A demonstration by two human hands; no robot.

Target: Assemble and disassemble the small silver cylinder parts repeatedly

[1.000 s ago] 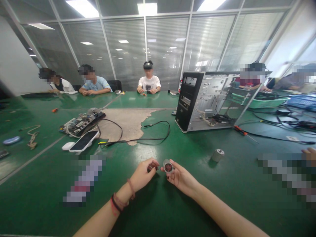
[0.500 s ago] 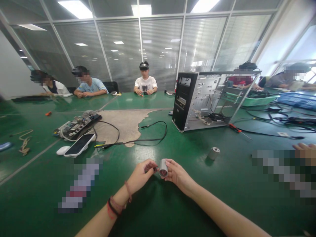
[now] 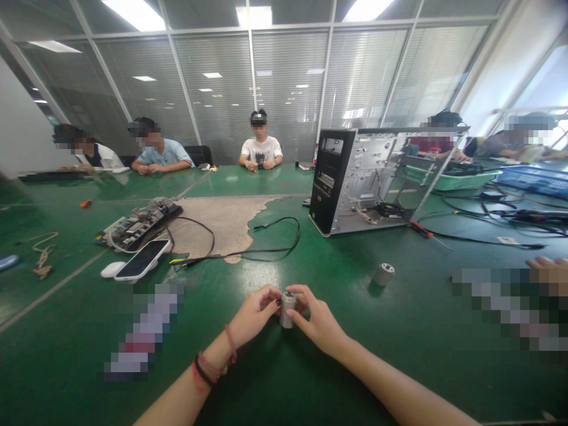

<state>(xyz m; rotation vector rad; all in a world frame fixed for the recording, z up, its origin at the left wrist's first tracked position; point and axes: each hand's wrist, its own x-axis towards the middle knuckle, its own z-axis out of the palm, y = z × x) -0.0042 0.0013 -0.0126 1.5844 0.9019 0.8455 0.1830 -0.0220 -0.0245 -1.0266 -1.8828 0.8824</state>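
The left hand [image 3: 255,315] and right hand [image 3: 318,322] pinch a small metal cylinder [image 3: 288,309] between their fingertips, upright at or just above the green surface [image 3: 275,378]; earlier it was tipped sideways in the air. A second cylinder [image 3: 384,274] stands untouched to the right.

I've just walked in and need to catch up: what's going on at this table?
A person holds a small metal cylinder upright between their left hand and right hand, over a green workbench. A similar cylinder stands on the bench to the right, with neither hand on it. Beyond are an opened computer case and seated people.
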